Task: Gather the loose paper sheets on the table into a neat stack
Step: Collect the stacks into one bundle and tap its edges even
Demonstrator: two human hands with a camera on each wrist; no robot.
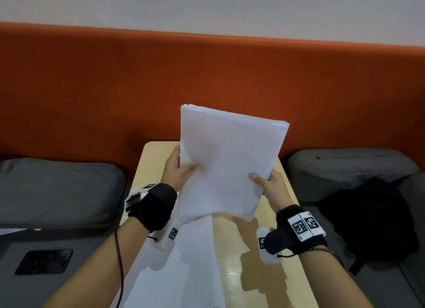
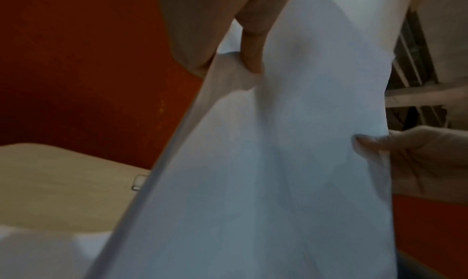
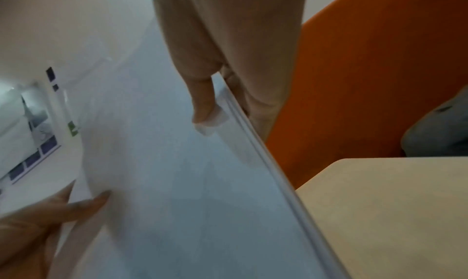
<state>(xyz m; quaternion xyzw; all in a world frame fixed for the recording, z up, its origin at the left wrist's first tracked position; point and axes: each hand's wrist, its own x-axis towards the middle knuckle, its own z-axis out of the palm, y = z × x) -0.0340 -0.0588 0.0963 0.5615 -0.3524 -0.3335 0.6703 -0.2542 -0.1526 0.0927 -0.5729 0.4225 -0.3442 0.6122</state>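
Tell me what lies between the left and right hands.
The paper stack, gripped at its side edges by left hand and right hand; the head view shows it.

An orange padded backrest [image 1: 207, 82] is spanning the frame's middle beneath a pale wall [image 1: 207, 6], while grey cushions [image 1: 55, 190] are flanking a light wooden table [image 1: 259, 261] at lower centre.

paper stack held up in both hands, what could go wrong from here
1. The paper stack is pinched only by the left hand and right hand at its side edges; a loose grip could let sheets slide out.
2. Its lower edge hangs over the sheets on the table and could scatter them.
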